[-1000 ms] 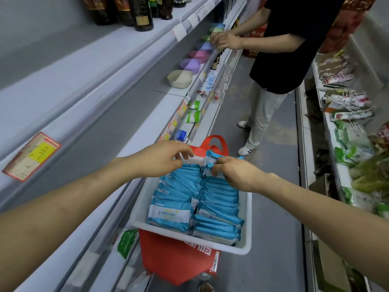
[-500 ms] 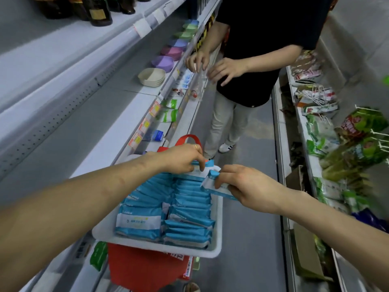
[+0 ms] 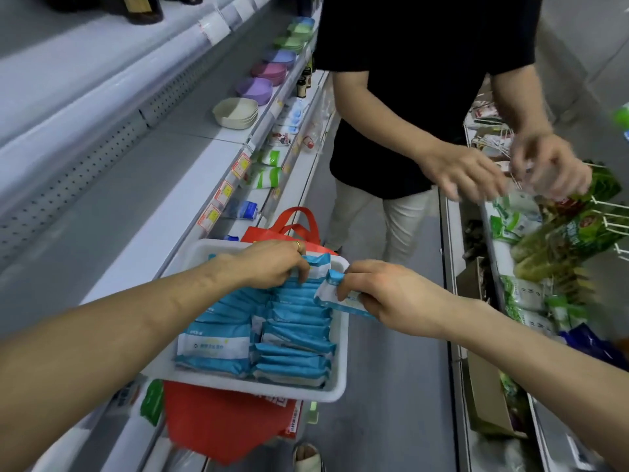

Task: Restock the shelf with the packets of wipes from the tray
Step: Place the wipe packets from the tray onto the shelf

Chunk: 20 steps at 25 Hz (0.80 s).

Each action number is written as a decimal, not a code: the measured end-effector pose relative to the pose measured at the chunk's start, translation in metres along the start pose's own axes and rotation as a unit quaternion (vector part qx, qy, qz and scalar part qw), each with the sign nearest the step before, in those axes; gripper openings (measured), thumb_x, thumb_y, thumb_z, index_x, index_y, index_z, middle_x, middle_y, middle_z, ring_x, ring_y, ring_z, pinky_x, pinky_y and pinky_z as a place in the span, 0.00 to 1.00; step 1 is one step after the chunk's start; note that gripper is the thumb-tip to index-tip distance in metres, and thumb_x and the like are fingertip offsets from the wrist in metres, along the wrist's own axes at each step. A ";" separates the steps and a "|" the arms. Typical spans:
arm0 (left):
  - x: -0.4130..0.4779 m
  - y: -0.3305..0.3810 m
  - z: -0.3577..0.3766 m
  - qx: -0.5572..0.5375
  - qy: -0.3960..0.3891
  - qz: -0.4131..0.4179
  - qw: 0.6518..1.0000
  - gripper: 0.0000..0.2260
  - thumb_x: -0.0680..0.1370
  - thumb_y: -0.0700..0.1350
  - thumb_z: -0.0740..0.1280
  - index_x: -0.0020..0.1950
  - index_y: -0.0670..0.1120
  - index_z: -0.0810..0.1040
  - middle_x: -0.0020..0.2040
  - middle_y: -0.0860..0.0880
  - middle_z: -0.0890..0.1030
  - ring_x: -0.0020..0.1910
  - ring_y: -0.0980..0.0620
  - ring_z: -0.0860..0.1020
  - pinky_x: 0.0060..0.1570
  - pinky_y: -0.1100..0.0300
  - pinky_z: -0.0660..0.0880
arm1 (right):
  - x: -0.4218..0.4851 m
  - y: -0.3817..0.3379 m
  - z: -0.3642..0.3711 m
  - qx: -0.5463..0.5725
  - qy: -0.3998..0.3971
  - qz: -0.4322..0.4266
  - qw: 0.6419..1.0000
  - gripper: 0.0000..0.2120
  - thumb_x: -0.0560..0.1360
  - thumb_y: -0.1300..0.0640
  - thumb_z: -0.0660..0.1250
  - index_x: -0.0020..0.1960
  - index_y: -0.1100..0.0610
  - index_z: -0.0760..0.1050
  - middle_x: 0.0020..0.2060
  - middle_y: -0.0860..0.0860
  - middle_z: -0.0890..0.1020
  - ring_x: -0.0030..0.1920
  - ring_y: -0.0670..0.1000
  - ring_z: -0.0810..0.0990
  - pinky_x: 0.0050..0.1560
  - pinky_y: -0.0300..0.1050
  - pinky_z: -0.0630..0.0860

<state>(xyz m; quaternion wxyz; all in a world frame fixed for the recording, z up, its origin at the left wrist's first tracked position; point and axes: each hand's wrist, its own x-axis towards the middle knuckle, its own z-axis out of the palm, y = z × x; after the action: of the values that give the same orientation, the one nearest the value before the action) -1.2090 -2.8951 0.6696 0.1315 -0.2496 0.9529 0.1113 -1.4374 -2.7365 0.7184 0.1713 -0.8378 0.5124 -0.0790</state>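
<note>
Packets of wipes (image 3: 258, 335) fill the tray (image 3: 335, 393); they look light, soft and slick. My right hand (image 3: 384, 294) pinches one packet (image 3: 332, 294) near its crimped end, probably the firmest hold. My left hand (image 3: 269, 264) curls round another packet (image 3: 318, 267).

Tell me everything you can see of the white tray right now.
The white tray is a shallow rectangular bin, plastic by its look, with a rounded rim. It rests above a red bag, nearly full of blue-and-white wipe packets in two rows. The left hand grips packets at its far end.
</note>
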 end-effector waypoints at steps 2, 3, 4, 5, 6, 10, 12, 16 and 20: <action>-0.014 -0.007 -0.008 -0.009 0.009 0.000 1.000 0.15 0.78 0.39 0.66 0.58 0.58 0.82 0.52 0.58 0.74 0.51 0.54 0.74 0.48 0.49 0.76 | 0.015 -0.009 -0.007 -0.005 -0.017 -0.020 1.000 0.20 0.72 0.66 0.62 0.57 0.47 0.78 0.56 0.46 0.78 0.56 0.51 0.78 0.52 0.50 0.77; -0.025 -0.012 -0.016 -0.018 0.015 -0.004 1.000 0.14 0.79 0.40 0.66 0.58 0.58 0.82 0.53 0.57 0.75 0.52 0.54 0.75 0.49 0.50 0.76 | 0.027 -0.016 -0.015 -0.010 -0.026 -0.031 0.999 0.21 0.70 0.66 0.62 0.56 0.47 0.78 0.56 0.46 0.78 0.56 0.51 0.78 0.52 0.50 0.77; -0.040 -0.017 -0.027 -0.027 0.024 -0.013 0.999 0.13 0.79 0.41 0.66 0.58 0.58 0.82 0.54 0.57 0.76 0.54 0.53 0.76 0.51 0.51 0.76 | 0.040 -0.023 -0.025 -0.016 -0.032 -0.042 0.998 0.21 0.69 0.66 0.61 0.54 0.46 0.78 0.55 0.46 0.79 0.55 0.52 0.78 0.51 0.51 0.77; -0.060 -0.025 -0.042 -0.034 0.040 -0.029 0.998 0.13 0.79 0.41 0.66 0.57 0.58 0.82 0.54 0.56 0.76 0.55 0.53 0.76 0.52 0.52 0.75 | 0.058 -0.034 -0.037 -0.022 -0.038 -0.054 0.998 0.20 0.67 0.65 0.60 0.52 0.46 0.78 0.54 0.46 0.79 0.53 0.52 0.79 0.51 0.53 0.78; -0.083 -0.032 -0.060 -0.040 0.060 -0.044 0.996 0.13 0.79 0.41 0.67 0.57 0.57 0.82 0.53 0.55 0.77 0.55 0.53 0.76 0.53 0.52 0.74 | 0.076 -0.045 -0.050 -0.029 -0.040 -0.063 0.997 0.19 0.66 0.63 0.59 0.51 0.45 0.77 0.53 0.46 0.79 0.52 0.53 0.79 0.51 0.53 0.78; -0.211 -0.049 -0.140 -0.065 0.134 -0.129 0.980 0.13 0.77 0.39 0.70 0.54 0.58 0.84 0.48 0.59 0.76 0.44 0.64 0.74 0.49 0.62 0.69 | 0.161 -0.117 -0.105 -0.055 -0.047 -0.127 0.989 0.19 0.65 0.65 0.60 0.49 0.47 0.78 0.51 0.49 0.82 0.52 0.53 0.78 0.54 0.54 0.76; -0.283 -0.048 -0.173 -0.070 0.166 -0.187 0.966 0.13 0.76 0.39 0.72 0.52 0.58 0.85 0.47 0.60 0.77 0.44 0.67 0.74 0.47 0.69 0.67 | 0.197 -0.165 -0.128 -0.061 -0.036 -0.164 0.984 0.20 0.66 0.67 0.61 0.49 0.47 0.79 0.49 0.49 0.82 0.50 0.53 0.79 0.53 0.52 0.76; -0.425 -0.041 -0.217 -0.071 0.228 -0.314 0.919 0.09 0.77 0.42 0.73 0.51 0.55 0.86 0.48 0.51 0.83 0.45 0.52 0.78 0.50 0.56 0.74 | 0.254 -0.267 -0.156 -0.076 -0.005 -0.250 0.965 0.20 0.67 0.69 0.64 0.48 0.46 0.80 0.48 0.46 0.83 0.47 0.50 0.77 0.51 0.50 0.74; -0.555 -0.020 -0.221 -0.058 0.236 -0.427 0.871 0.11 0.77 0.40 0.73 0.49 0.57 0.85 0.50 0.54 0.84 0.48 0.52 0.80 0.55 0.54 0.74 | 0.294 -0.364 -0.159 -0.080 -0.002 -0.342 0.936 0.20 0.69 0.68 0.64 0.48 0.44 0.80 0.46 0.45 0.83 0.43 0.49 0.77 0.48 0.49 0.75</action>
<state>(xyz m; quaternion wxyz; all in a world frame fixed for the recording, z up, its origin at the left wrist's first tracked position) -0.7751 -2.7259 1.0444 -0.0773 -0.6582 0.7480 0.0373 -1.0475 -2.8781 0.9878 0.0672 -0.9734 0.1996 -0.0899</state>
